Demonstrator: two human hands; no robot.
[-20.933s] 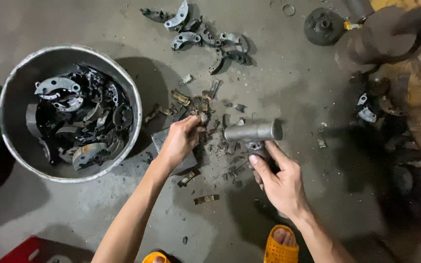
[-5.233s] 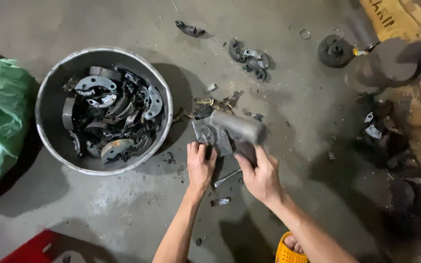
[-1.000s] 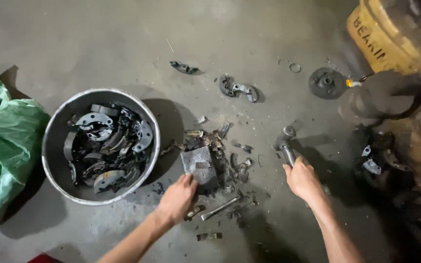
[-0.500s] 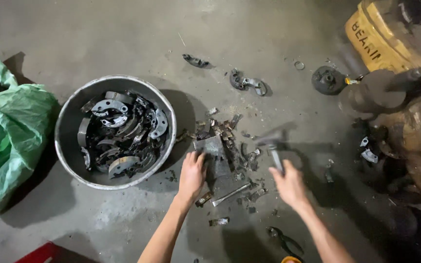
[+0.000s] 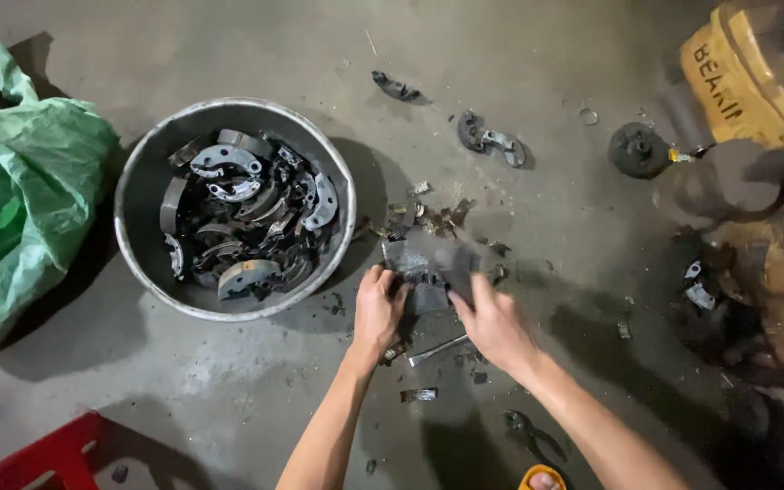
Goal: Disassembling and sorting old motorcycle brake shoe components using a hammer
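Both hands met over a small grey metal block (image 5: 428, 268) on the concrete floor (image 5: 519, 73), amid a litter of broken metal scraps (image 5: 437, 216). The left hand (image 5: 379, 307) curled its grip on the block's near-left edge; the right hand (image 5: 494, 319) pressed at its right side, though blur hid whether that grip closed on anything. The step looked like steadying or shifting the block. A round metal basin (image 5: 142, 177) of curved brake shoes (image 5: 224, 159) stood just left, a green sack (image 5: 20, 200) beyond it.
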